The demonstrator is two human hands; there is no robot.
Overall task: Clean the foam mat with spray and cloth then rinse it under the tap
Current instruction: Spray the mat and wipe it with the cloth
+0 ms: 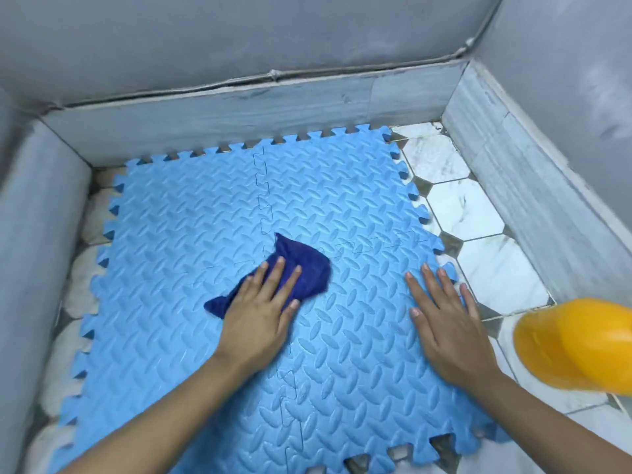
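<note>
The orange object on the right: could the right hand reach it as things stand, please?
Probably yes: the right hand lies flat and empty on the foam mat, beside the orange object, with only bare tiles between.

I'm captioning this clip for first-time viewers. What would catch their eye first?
The bright blue foam mat covers most of the tiled floor. Near its middle the left hand presses a dark blue cloth, while the right hand rests open on the mat's right edge. An orange plastic object juts in at right.

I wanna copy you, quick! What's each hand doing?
Left hand: open, pressing the cloth onto the mat.
Right hand: open, flat on the mat.
</note>
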